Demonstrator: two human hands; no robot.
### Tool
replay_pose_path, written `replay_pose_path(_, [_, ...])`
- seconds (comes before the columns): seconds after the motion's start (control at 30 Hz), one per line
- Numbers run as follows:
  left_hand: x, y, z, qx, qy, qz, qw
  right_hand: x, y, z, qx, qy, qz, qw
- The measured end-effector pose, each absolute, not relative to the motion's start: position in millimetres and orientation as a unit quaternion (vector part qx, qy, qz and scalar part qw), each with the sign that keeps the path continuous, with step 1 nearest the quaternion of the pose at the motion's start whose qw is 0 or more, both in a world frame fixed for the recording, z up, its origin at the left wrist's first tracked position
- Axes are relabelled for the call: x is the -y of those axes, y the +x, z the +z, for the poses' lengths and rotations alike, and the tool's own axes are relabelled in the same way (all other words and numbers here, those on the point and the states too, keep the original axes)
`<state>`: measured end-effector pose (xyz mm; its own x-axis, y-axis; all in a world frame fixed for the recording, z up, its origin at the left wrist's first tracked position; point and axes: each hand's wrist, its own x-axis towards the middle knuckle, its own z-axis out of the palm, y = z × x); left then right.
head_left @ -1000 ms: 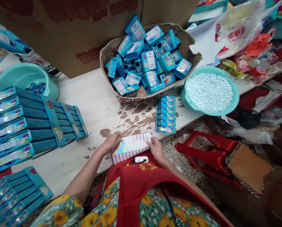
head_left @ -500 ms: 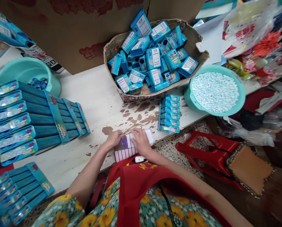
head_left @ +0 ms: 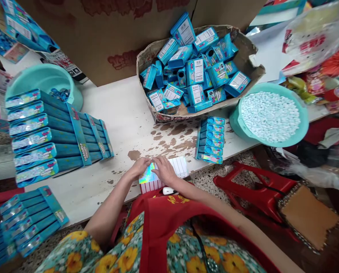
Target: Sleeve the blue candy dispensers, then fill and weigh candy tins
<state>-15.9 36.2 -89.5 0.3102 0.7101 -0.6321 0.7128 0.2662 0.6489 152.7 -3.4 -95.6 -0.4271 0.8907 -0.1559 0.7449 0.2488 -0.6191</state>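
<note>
At the table's front edge lies a shiny, rainbow-reflecting sheet [head_left: 147, 173], apparently of stickers, beside white strips [head_left: 179, 166] and pink-edged strips [head_left: 152, 186]. My left hand [head_left: 140, 167] is closed at the sheet's upper left corner, its fingertips pinching there. My right hand [head_left: 166, 171] lies over the right part of the sheet, fingers bent together at its top edge and thumb across the shiny surface. Exactly what its fingertips grip is hard to see. Just right of the hands stands a row of blue candy tins [head_left: 212, 139].
A torn cardboard tray [head_left: 166, 118] full of blue tins stands behind. At the right is a turquoise tub [head_left: 237, 123] of pale candies. Stacked blue packs [head_left: 64, 132] and another turquoise tub [head_left: 24, 76] stand left. A red stool [head_left: 255, 189] is on the floor at right.
My right hand has shifted slightly left, its fingers drawn closer to my left hand. The sheet's reflection went from purple to bright rainbow. The camera view has turned slightly left.
</note>
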Motion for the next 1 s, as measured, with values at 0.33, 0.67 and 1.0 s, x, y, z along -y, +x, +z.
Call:
replay_pose_path(0.33, [-38.0, -16.0, -100.1, -0.604, 0.602, -0.029, 0.522, 6.5, 159.8, -95.4, 0.827, -0.451, 0.317, 0.109])
replay_pose_path(0.67, [-43.8, -11.9, -94.4, -0.589, 0.635, -0.026, 0.499, -11.2, 177.5, -83.5, 0.716, -0.556, 0.387, 0.169])
replay_pose_path(1.0, [-41.0, -20.6, -90.2, -0.566, 0.591, 0.009, 0.575, -3.4, 165.8, -95.8, 0.740, -0.518, 0.402, 0.146])
